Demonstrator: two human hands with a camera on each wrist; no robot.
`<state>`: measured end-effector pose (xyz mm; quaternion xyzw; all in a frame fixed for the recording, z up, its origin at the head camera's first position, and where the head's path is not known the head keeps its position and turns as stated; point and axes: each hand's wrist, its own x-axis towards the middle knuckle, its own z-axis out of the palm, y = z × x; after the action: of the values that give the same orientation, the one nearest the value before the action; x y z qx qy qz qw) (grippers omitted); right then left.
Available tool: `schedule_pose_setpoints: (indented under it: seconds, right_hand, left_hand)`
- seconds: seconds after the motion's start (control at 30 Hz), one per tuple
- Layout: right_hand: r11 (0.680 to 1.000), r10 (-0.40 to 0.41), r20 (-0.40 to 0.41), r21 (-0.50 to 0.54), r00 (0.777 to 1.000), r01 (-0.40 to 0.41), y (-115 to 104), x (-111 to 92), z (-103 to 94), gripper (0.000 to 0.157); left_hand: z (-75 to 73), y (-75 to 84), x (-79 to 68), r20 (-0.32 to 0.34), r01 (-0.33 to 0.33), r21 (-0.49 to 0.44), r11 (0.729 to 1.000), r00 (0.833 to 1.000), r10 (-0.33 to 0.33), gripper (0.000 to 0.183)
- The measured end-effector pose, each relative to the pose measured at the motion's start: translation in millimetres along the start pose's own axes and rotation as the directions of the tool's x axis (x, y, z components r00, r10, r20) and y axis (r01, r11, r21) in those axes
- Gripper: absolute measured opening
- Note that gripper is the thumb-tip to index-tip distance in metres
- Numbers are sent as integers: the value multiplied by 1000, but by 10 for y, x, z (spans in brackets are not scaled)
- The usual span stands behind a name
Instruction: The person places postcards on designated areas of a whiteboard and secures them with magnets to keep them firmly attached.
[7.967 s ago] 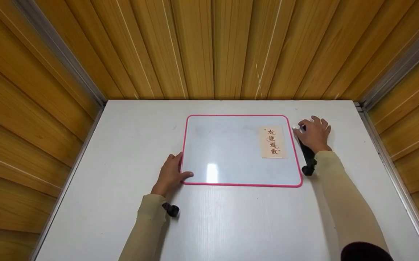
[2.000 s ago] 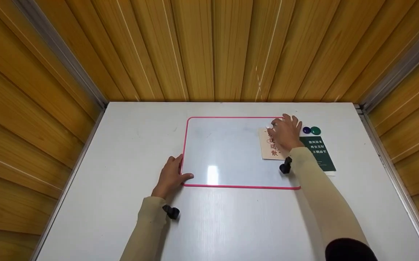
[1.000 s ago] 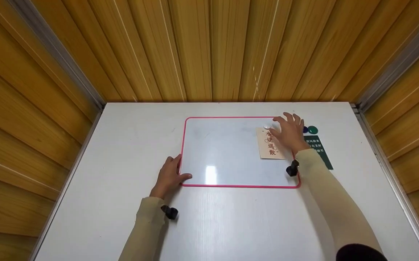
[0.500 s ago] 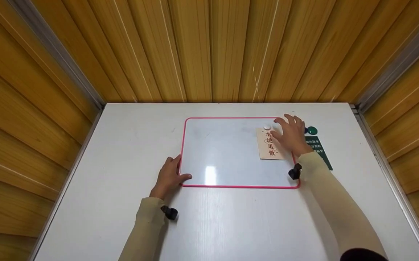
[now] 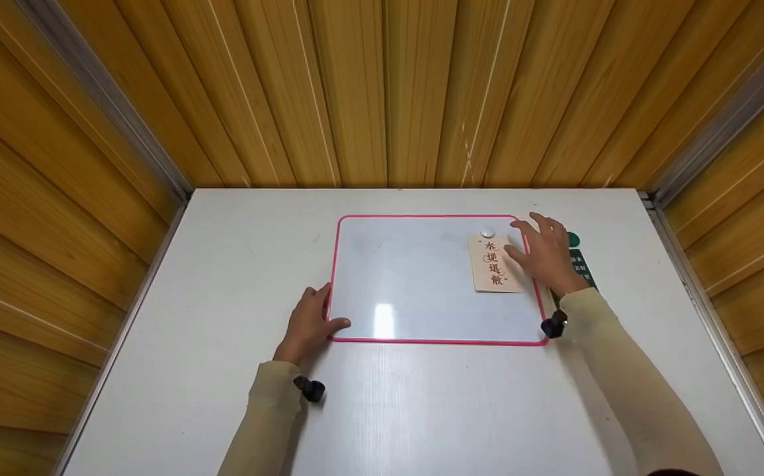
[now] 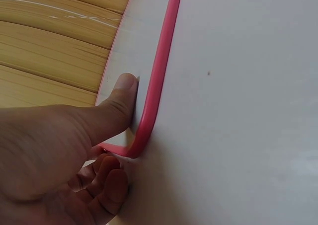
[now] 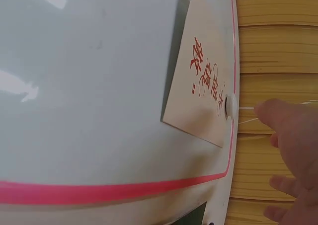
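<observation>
My left hand (image 5: 307, 325) grips the lower left corner of a pink-framed whiteboard (image 5: 408, 277) that lies on the table. In the left wrist view its thumb (image 6: 117, 106) lies over the frame, with curled fingers beside the edge. A cream card (image 5: 493, 268) with red characters lies on the board's right part, a round white magnet (image 5: 487, 233) at its top edge. To the right of that magnet my right hand (image 5: 546, 254) hovers over the board's right edge, fingers spread and holding nothing. In the right wrist view the white magnet (image 7: 231, 107) stands apart from the fingers.
A dark green card (image 5: 582, 268) and a round green magnet (image 5: 573, 239) lie on the white table (image 5: 408, 410) right of the board, partly hidden by the right hand. Wood-look panels (image 5: 355, 92) rise behind and at both sides.
The white magnet now sits at the cream card's top; eight seconds ago none was there. My right hand has let it go and moved right. The left hand stays put.
</observation>
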<state>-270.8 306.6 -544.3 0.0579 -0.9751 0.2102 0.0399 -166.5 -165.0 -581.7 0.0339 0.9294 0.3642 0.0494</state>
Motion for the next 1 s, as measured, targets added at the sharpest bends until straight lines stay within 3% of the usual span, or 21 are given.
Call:
schedule_pose_setpoints:
  seconds: [0.23,0.47,0.73,1.0]
  right_hand:
    - [999,-39,-38,8,999,39,105,-116,-59,54]
    - [1000,0,-16,-3,1000,0,206,-203,-109,56]
    - [1000,-22,-66,-18,998,21,322,-311,-136,57]
    - [999,11,-31,-31,999,-12,380,-372,-170,59]
  left_hand:
    - [8,18,-7,-4,6,-4,1000,1000,-6,91]
    - [1,22,-14,-2,12,-9,1000,1000,-12,90]
    - [-1,6,1,-5,12,-9,1000,1000,-12,91]
    - [1,9,-7,-4,13,-13,1000,1000,-13,91]
